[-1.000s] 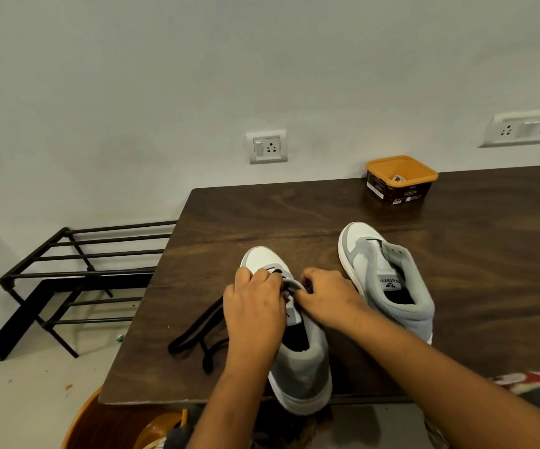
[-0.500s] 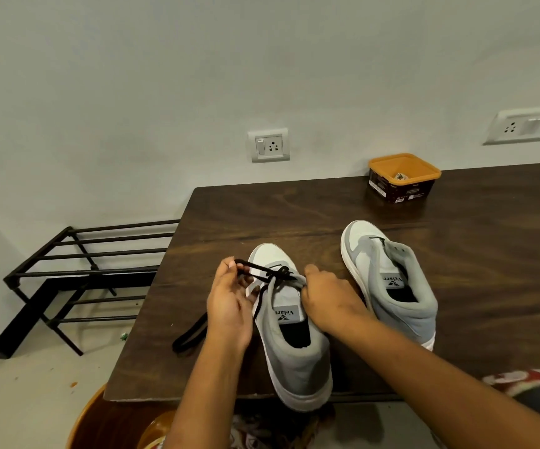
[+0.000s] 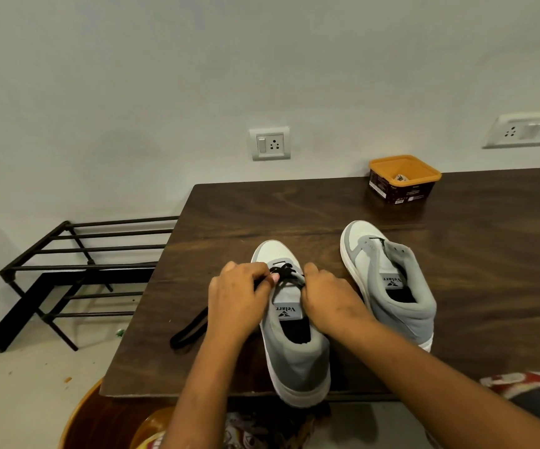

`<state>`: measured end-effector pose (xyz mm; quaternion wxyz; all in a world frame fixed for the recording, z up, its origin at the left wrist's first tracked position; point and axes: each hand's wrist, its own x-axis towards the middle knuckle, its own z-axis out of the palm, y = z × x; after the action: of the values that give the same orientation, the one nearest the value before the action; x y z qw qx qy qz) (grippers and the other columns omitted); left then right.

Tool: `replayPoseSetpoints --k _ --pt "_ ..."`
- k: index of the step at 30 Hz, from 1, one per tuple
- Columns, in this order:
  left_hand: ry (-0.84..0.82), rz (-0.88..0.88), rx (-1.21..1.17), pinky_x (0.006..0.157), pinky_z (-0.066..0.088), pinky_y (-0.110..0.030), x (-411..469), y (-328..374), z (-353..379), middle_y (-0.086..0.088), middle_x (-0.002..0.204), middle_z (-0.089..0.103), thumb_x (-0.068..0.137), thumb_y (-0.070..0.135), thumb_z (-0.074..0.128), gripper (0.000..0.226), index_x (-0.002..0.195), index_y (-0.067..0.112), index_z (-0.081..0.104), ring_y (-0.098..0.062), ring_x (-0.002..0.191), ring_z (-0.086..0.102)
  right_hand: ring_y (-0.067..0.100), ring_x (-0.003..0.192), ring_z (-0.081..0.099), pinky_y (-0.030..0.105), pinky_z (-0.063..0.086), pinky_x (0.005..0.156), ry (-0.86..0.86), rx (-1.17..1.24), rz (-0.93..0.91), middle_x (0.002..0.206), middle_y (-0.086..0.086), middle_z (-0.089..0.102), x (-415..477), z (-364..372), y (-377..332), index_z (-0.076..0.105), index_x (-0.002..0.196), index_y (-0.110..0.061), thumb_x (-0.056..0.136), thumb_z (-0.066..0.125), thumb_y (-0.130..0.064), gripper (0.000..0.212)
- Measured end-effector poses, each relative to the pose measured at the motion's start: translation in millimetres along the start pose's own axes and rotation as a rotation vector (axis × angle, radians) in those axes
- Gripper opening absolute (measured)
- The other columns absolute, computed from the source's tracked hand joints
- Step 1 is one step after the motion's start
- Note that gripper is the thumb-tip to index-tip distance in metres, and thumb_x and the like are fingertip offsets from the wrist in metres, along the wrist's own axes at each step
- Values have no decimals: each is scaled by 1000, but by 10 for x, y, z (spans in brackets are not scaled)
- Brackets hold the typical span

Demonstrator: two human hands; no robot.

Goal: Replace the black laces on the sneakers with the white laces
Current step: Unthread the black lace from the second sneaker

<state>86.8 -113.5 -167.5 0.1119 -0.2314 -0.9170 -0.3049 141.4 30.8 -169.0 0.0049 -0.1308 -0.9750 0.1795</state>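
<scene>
Grey suede-like panels and smooth white toe caps make up both sneakers, which stand on a dark, wood-grained table (image 3: 262,209). The near sneaker (image 3: 294,361) sits at the table's near edge. Its long axis runs straight away from the person, rounded toe toward the wall, padded heel collar just over the edge. A grey tongue label shows below the hands. The second sneaker (image 3: 391,286) stands just to its right, apart from it, with its toe angled away and slightly left and its heel nearer and to the right.

The black lace (image 3: 283,273) is a flat woven cord, bunched in a small tangle over the lowest eyelets of the near sneaker. Another stretch of it lies in a long narrow loop on the table, left of the shoe.

The left hand (image 3: 239,296) has its fingers curled in, pinching the lace at the left side of the tangle. The right hand (image 3: 330,299) curls over the right eyelet edge of the near sneaker and grips the upper, thumb beside the tangle. Its fingertips are hidden.

A square tub (image 3: 403,178) with an orange rim and dark printed sides stands at the far edge of the table. Something pale lies inside, too small to tell. A black metal-bar rack (image 3: 77,254) stands on the floor to the left, against the plain wall.
</scene>
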Motion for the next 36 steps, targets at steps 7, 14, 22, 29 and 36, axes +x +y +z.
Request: replayPoseSetpoints --k 7,14,22,29,36 --pt "435 -526 -1563 80 46 -21 85 19 -101 3 81 64 96 10 46 27 74 22 57 -8 78 62 37 102 57 36 35 70 -17 -28 6 116 15 56 -19 6 -16 40 110 -13 95 37 -13 15" --pt "157 -282 -1016 50 37 -20 12 10 -88 5 59 52 95 18 51 32 63 22 51 -6 52 43 35 100 58 35 35 69 -13 -25 1 117 14 56 -20 14 -15 40 110 -16 96 40 -16 14" --pt "47 64 213 57 33 -23 -155 254 221 7 103 44 90 32 54 16 105 27 51 -12 82 54 30 99 59 33 38 69 -10 -24 -1 117 12 56 -5 45 -20 40 112 -18 97 41 -20 16" --pt "82 23 288 61 38 -25 -135 313 266 4 109 49 91 23 52 14 100 22 64 -14 85 52 32 102 58 33 36 69 -13 -34 0 119 13 55 -11 48 -29 40 114 -16 97 41 -20 17" --pt "6 -301 -619 96 44 -49 -77 203 205 6 100 60 90 11 58 21 77 28 60 -16 103 56 34 101 58 34 35 69 -3 -39 -10 117 13 55 -18 54 -27 39 112 -16 97 41 -19 15"
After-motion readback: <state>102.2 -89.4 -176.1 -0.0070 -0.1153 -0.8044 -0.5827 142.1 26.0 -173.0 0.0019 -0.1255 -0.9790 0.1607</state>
